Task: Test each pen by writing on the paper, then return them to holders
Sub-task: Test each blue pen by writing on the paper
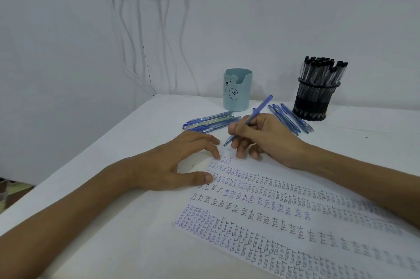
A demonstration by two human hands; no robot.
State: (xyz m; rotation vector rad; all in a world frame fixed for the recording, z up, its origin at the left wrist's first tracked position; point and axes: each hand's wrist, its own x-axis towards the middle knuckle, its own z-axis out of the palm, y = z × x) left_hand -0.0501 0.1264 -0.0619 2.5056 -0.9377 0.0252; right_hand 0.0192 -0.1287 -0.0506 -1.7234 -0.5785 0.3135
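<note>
My right hand grips a blue pen in a writing hold, its tip just above the top left corner of the paper. The sheet is covered with rows of "test" in black and blue ink. My left hand rests fingers spread on the paper's left edge, holding nothing. A pale blue bear holder stands behind, no pens showing above its rim. A black mesh holder at the right is packed with several black-capped pens. Loose blue pens lie in two groups: one left of my right hand, another beside the mesh holder.
The white table stands in a corner against white walls, its left edge running diagonally. White cables hang from a wall socket down behind the table's far left corner.
</note>
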